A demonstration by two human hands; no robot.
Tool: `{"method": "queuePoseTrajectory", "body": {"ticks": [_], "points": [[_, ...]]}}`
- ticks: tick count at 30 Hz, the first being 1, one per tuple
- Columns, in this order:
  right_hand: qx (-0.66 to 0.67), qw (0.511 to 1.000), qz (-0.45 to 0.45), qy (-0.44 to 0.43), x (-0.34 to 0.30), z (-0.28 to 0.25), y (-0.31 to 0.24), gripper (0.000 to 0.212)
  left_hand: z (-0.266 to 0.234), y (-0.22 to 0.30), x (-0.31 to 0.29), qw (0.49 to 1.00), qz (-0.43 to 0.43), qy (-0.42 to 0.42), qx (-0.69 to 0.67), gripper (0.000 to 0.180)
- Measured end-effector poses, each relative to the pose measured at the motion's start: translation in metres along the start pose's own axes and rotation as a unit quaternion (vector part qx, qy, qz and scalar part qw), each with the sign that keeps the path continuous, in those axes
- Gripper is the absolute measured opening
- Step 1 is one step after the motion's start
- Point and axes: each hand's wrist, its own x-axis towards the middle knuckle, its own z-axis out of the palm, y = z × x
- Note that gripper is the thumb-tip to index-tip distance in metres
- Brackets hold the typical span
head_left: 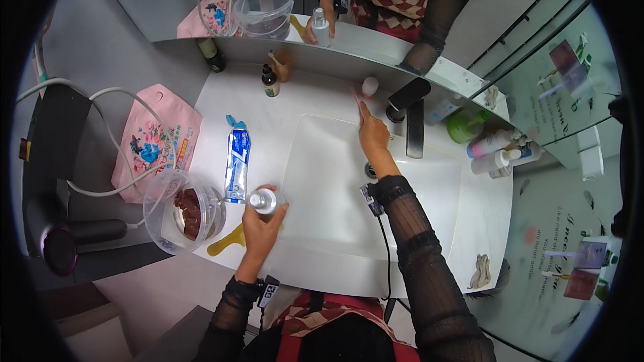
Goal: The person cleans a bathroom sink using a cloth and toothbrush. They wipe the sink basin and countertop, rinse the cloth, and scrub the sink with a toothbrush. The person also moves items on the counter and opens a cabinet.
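My left hand [261,228] is closed around a small clear bottle [264,201] with a silver-white top, held upright at the left side of the sink. Over the sink's back edge, my right arm reaches forward. The index finger of my right hand [373,133] is stretched out, the other fingers curled, and a slim pink stick-like item [356,96] is at its tip. Just beyond is a small white round container [369,86]. A blue and white toothpaste tube [237,161] lies left of the sink, and a yellow comb-like item [227,240] lies beside my left hand.
The white sink [322,181] has a black faucet [414,127]. A clear tub [161,218] with something brown inside, a pink pouch [154,141] and white cables stand left. A dark dropper bottle [270,81] is behind. Several bottles [493,154] crowd the right; a mirror spans the back.
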Motion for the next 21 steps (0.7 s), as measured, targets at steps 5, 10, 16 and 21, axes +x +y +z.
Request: {"method": "queuePoseTrajectory", "body": {"ticks": [5,10,16,21], "points": [[-0.025,0.999,-0.032,-0.034,-0.023,-0.002,0.009,0.048,-0.014,-0.012,-0.024,0.998,0.004,-0.039,0.049,0.043],[-0.017,0.999,-0.025,0.026,-0.018,-0.01,0.002,0.04,-0.027,-0.014,-0.038,0.993,0.025,-0.086,0.072,0.046],[0.04,0.994,-0.059,-0.083,-0.003,0.021,-0.06,0.044,-0.036,-0.018,-0.046,0.996,0.005,-0.081,0.032,0.046],[-0.023,0.996,-0.077,-0.033,-0.002,-0.002,-0.07,0.042,-0.045,-0.014,-0.044,0.995,0.011,-0.091,0.042,0.046]]}}
